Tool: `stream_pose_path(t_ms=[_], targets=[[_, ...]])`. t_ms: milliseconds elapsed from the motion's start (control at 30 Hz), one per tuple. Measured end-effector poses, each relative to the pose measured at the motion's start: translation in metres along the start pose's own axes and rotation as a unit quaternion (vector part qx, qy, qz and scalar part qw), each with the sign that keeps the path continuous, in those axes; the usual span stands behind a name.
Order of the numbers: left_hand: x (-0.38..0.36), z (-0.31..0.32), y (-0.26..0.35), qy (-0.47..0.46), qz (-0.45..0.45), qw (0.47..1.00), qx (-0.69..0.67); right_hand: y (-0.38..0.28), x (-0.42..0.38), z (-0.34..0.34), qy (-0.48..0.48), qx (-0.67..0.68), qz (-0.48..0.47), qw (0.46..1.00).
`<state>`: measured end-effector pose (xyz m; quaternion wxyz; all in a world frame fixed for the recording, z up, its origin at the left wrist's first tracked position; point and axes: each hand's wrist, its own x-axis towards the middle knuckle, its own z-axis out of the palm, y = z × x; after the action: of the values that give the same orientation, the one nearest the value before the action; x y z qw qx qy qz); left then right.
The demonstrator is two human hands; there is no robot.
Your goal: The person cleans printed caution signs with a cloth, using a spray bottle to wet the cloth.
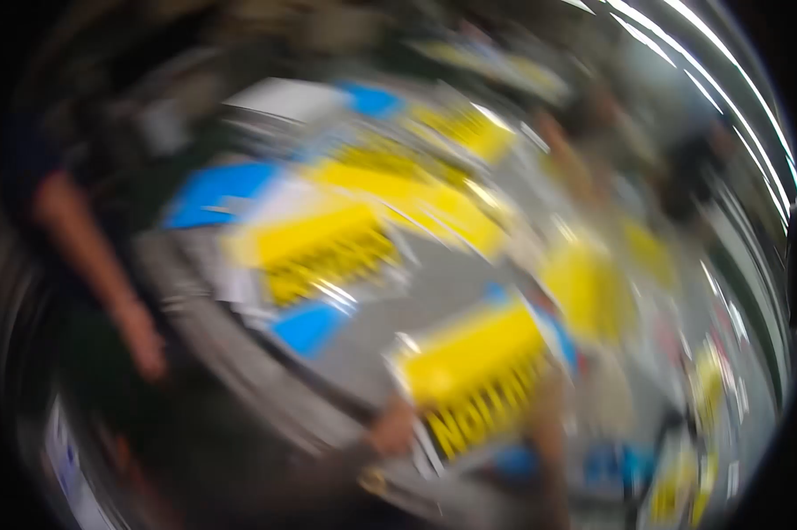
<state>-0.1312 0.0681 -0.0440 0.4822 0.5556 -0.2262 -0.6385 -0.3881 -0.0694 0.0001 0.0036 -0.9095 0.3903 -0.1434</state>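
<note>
Motion blur smears the whole head view. A yellow printed sheet (474, 353) with large black lettering is in front of me, tilted, at the table's near side. My left hand (394, 426) is closed at its left edge, below a dark sleeve. Along its right edge is my right hand (547, 402), whose fingers are too smeared to make out. A similar yellow piece with black letters (323, 252) lies farther left on the grey table (385, 305). Near it is a blue piece (310, 327).
More yellow printed pieces (456, 216) lie across the table, with a blue sheet (222, 193) and a white box-like thing (288, 99) toward the far side. At left, another person's arm (85, 234) hangs down. Blurred people and yellow items (588, 287) are at right.
</note>
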Motion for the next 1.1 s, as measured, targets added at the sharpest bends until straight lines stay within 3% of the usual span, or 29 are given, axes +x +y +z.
stream_pose_path(t_ms=[33, 100, 133, 233, 267, 300, 333, 400, 467, 500, 567, 600, 667, 733, 800, 833, 867, 933, 1000, 1033, 1067, 1100], targets=[[0.03, 0.013, -0.023, 0.007, 0.056, 0.994, -0.097, 0.023, 0.01, -0.005, 0.038, -0.021, 0.009, 0.999], [0.082, -0.005, -0.053, 0.037, 0.105, 0.983, -0.148, 0.045, 0.032, 0.003, 0.085, -0.044, 0.016, 0.995], [0.086, -0.012, -0.069, 0.052, 0.106, 0.98, -0.162, 0.062, 0.026, 0.049, 0.144, -0.224, -0.059, 0.962], [0.021, 0.0, -0.018, 0.023, 0.082, 0.949, -0.304, -0.061, 0.018, 0.04, 0.058, -0.011, -0.1, 0.993], [0.009, 0.001, 0.011, 0.025, 0.059, 0.951, -0.302, -0.07, 0.024, 0.031, 0.043, 0.003, -0.104, 0.994], [-0.009, 0.003, 0.039, 0.027, 0.043, 0.961, -0.273, -0.064, 0.033, 0.006, 0.001, 0.113, -0.101, 0.988], [-0.023, 0.008, 0.047, 0.048, 0.03, 0.965, -0.257, -0.044, 0.036, 0.006, -0.021, 0.11, -0.027, 0.993], [-0.002, -0.013, -0.001, 0.026, 0.106, 0.984, -0.139, 0.002, 0.052, 0.009, 0.075, -0.011, -0.008, 0.997], [-0.005, -0.018, 0.0, 0.026, 0.119, 0.983, -0.136, -0.011, 0.064, 0.003, -0.059, 0.02, 0.029, 0.998], [0.0, -0.008, 0.029, 0.036, 0.076, 0.978, -0.191, -0.044, 0.08, 0.007, 0.072, 0.112, -0.058, 0.989], [-0.007, -0.002, 0.039, 0.019, 0.086, 0.96, -0.266, -0.09, 0.071, 0.016, 0.007, 0.202, -0.109, 0.973], [0.003, -0.006, 0.026, 0.039, 0.094, 0.96, -0.262, -0.066, 0.079, 0.023, -0.013, 0.156, -0.085, 0.984], [-0.011, 0.004, 0.046, 0.077, 0.026, 0.964, -0.253, 0.001, 0.093, 0.039, -0.044, 0.062, -0.013, 0.997], [-0.017, 0.004, 0.055, 0.071, 0.0, 0.974, -0.216, -0.025, 0.067, 0.051, -0.06, 0.086, -0.051, 0.993], [-0.002, -0.003, 0.033, 0.072, 0.045, 0.97, -0.227, -0.027, 0.099, 0.022, -0.026, 0.06, -0.118, 0.991], [-0.004, 0.0, 0.04, 0.079, 0.04, 0.969, -0.232, -0.055, 0.098, -0.002, -0.106, 0.163, -0.108, 0.975], [-0.002, 0.0, 0.039, 0.087, 0.027, 0.969, -0.231, -0.043, 0.102, 0.005, -0.107, 0.166, -0.117, 0.973], [-0.006, -0.003, 0.036, 0.107, 0.022, 0.967, -0.23, 0.009, 0.126, 0.017, -0.018, 0.07, -0.053, 0.996], [-0.017, -0.003, 0.048, 0.123, -0.025, 0.968, -0.219, 0.043, 0.157, 0.039, -0.135, 0.179, 0.076, 0.971], [-0.011, -0.004, 0.042, 0.087, 0.02, 0.969, -0.229, 0.042, 0.134, 0.097, 0.02, 0.09, -0.032, 0.995], [-0.004, -0.005, 0.036, 0.05, 0.065, 0.967, -0.24, 0.023, 0.137, 0.098, -0.017, 0.135, -0.058, 0.989], [0.002, -0.006, 0.031, 0.011, 0.108, 0.961, -0.254, 0.008, 0.156, 0.054, -0.047, 0.132, -0.064, 0.988]])
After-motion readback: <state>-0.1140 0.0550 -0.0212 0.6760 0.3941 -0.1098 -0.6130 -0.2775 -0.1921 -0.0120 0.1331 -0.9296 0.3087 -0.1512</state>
